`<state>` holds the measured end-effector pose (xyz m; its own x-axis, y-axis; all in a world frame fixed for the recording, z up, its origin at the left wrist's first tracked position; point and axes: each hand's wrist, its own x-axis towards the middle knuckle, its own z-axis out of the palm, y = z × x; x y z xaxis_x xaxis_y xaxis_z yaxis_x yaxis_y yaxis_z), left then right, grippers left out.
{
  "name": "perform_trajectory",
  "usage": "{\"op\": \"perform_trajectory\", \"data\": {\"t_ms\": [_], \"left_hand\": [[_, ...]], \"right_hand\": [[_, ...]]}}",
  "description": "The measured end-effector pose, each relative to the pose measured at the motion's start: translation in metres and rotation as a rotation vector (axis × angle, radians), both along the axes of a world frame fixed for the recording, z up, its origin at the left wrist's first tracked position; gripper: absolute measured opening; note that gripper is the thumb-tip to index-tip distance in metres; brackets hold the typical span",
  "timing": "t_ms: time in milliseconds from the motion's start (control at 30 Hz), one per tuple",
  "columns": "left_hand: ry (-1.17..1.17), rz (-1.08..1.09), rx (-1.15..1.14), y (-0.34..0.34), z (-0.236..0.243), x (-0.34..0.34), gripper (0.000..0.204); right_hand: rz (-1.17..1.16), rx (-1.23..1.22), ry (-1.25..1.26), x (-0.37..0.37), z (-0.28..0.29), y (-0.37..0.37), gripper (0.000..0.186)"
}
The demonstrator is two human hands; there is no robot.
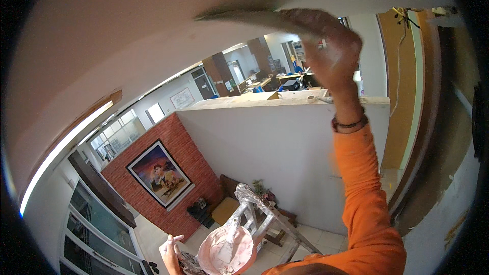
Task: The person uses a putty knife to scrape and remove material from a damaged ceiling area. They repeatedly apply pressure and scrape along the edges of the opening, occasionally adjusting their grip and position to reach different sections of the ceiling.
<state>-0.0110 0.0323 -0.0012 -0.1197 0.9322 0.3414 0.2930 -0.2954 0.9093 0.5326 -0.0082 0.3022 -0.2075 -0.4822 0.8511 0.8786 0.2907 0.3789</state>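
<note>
My right hand [326, 40] is raised overhead, its fingers wrapped round a plastering trowel [249, 19]. The long blade lies along the underside of the pale ceiling [127, 25]; the hand is slightly blurred. Low in the picture, my left hand [170, 254] has white smears on its fingers, which look curled, with one sticking out. A dark, plaster-smeared thing [191, 264] lies between it and a pink bucket [206, 254]; its kind is unclear. Pinkish-white plaster [229, 257] fills part of the bucket.
A plaster-spattered stepladder [250, 214] stands beside the bucket. Beyond it is a white partition wall [275, 147]. A framed picture [159, 174] hangs on a red brick wall [125, 173]. Cables [402, 18] dangle at upper right. A light strip [61, 147] runs along the ceiling's left.
</note>
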Motion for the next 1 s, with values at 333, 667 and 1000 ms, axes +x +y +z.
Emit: {"op": "perform_trajectory", "data": {"t_ms": [333,667,1000], "left_hand": [[-0.004,0.007,-0.064,-0.001,0.003,0.002,0.050],[-0.100,-0.020,0.004,0.001,-0.003,0.002,0.050],[0.025,-0.056,0.109,0.023,-0.018,-0.016,0.051]], "right_hand": [[0.357,0.171,0.003,0.005,-0.053,0.004,0.031],[0.166,0.124,-0.056,-0.057,-0.020,0.073,0.055],[0.055,0.206,-0.069,-0.023,-0.017,-0.003,0.028]]}}
